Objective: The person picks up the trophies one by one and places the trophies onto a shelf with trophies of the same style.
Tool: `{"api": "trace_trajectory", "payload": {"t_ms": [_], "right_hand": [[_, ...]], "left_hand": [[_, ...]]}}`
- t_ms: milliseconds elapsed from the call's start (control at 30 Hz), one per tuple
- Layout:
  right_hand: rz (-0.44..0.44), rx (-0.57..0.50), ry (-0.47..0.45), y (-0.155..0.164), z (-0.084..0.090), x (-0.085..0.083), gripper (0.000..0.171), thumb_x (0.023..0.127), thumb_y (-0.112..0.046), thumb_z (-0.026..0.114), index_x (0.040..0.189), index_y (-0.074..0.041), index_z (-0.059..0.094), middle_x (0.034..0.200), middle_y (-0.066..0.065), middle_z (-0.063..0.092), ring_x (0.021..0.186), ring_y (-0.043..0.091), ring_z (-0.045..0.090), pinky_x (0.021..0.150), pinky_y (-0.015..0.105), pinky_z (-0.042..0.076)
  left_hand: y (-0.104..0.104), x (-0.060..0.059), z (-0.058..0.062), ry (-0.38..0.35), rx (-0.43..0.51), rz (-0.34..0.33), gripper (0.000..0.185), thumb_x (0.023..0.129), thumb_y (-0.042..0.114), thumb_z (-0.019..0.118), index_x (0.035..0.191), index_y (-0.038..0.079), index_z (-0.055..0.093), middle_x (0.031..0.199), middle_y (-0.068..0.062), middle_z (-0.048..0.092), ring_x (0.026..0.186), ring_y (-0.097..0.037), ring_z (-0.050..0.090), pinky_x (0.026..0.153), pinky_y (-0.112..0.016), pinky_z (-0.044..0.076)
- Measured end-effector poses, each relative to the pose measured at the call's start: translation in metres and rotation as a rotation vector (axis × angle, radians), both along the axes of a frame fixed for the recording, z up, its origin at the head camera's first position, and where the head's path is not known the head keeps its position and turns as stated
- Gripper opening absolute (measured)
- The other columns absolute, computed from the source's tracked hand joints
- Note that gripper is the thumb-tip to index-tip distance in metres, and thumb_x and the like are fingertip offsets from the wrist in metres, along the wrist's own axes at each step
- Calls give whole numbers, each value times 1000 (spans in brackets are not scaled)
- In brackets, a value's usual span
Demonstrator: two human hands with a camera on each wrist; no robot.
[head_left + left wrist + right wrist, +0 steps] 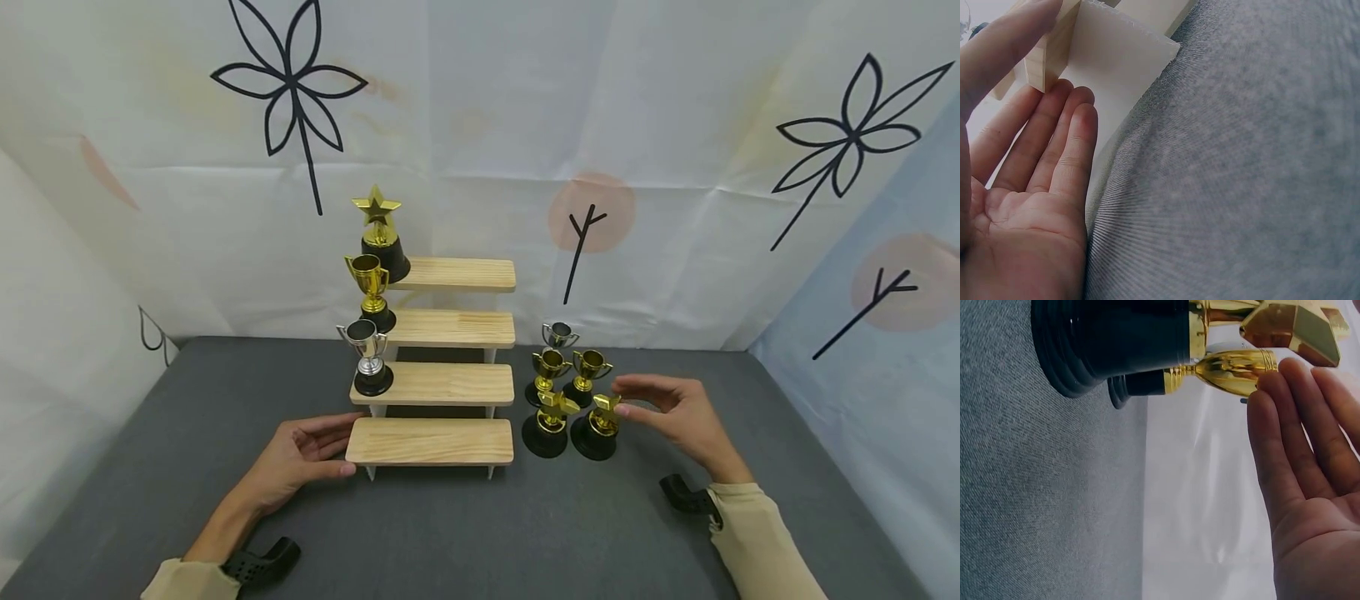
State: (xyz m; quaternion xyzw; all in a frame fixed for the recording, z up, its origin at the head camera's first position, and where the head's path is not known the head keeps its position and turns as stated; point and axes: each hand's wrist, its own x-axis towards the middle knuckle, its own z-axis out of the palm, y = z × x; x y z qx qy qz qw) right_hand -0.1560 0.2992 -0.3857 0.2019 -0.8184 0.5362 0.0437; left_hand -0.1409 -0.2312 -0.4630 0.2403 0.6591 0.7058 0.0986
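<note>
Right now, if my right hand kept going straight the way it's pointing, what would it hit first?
Most likely the right-hand star trophy, close by your right hand. The gold cup just behind it is near too, and depth is hard to judge.

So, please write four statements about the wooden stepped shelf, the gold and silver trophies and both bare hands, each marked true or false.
1. A gold star trophy with a black base stands on the highest step of the pale wooden shelf. True.
2. The left hand holds a trophy. False: the bare left hand is at the lowest step.
3. Five trophies stand right of the shelf. True.
4. The right hand touches the shelf. False: the bare right hand is beside another gold star trophy.
</note>
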Motion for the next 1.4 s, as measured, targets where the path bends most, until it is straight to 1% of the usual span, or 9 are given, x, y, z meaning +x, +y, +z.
{"api": "trace_trajectory", "payload": {"t_ms": [200, 300, 500, 667, 833, 1000, 1200, 1333, 1400], "right_hand": [[2, 43, 23, -4, -5, -2, 36, 84, 1, 82, 118, 3, 72, 114, 18, 72, 104, 7, 68, 90, 21, 58], [-20, 83, 26, -6, -8, -3, 33, 83, -1, 83, 114, 0, 75, 112, 16, 73, 103, 6, 68, 91, 20, 57], [-80, 159, -5, -8, -11, -4, 28, 83, -8, 85, 110, -4, 77, 107, 11, 74, 97, 5, 69, 88, 22, 59], [-87, 162, -4, -8, -13, -5, 27, 83, -6, 84, 109, -2, 77, 105, 12, 74, 94, 7, 70, 86, 22, 60], [-83, 172, 0, -8, -12, -5, 26, 85, -6, 83, 109, -2, 77, 106, 12, 74, 95, 6, 70, 85, 24, 61], [-94, 194, 6, -10, -7, -3, 26, 86, -9, 83, 110, -3, 77, 107, 11, 75, 96, 6, 69, 88, 26, 60], [-107, 180, 15, -10, 1, 0, 27, 88, -8, 81, 113, -2, 76, 109, 11, 75, 97, 3, 69, 89, 19, 57], [-93, 141, 50, -10, 6, 2, 27, 88, -4, 79, 115, -1, 75, 108, 10, 75, 97, 4, 69, 88, 14, 55], [-87, 126, 72, -9, 9, 4, 27, 88, -2, 79, 115, 0, 75, 107, 9, 75, 96, 5, 70, 87, 14, 56]], "left_hand": [[-1, 0, 0, 5, 10, -7, 68, 83, -16, 73, 141, -23, 39, 136, -4, 63, 125, -16, 61, 103, -33, 53], [0, 0, 0, 2, 8, -6, 68, 83, -16, 73, 141, -23, 39, 136, -4, 63, 125, -16, 61, 103, -34, 53], [0, 0, 0, 2, 4, 0, 68, 82, -16, 74, 141, -23, 39, 138, -9, 62, 125, -16, 60, 103, -34, 53], [-1, -1, -1, -2, -10, 11, 68, 82, -15, 74, 141, -22, 41, 138, -12, 61, 125, -17, 61, 103, -34, 53], [-1, -1, -1, -2, -9, 5, 68, 82, -15, 74, 141, -21, 41, 139, -9, 61, 125, -17, 61, 103, -34, 52], [-1, 0, 0, -15, -11, 11, 68, 82, -15, 75, 141, -21, 41, 138, -8, 61, 125, -17, 61, 103, -34, 53], [-1, 1, 2, -27, -11, 11, 67, 83, -15, 74, 141, -22, 41, 139, -10, 60, 124, -17, 61, 102, -34, 54], [-1, 1, 2, -25, -11, 6, 67, 83, -15, 74, 141, -22, 40, 140, -13, 59, 124, -17, 62, 102, -34, 54], [-1, 1, 2, -27, -14, 12, 68, 83, -14, 74, 141, -22, 41, 139, -13, 60, 124, -17, 62, 102, -34, 54]]}}
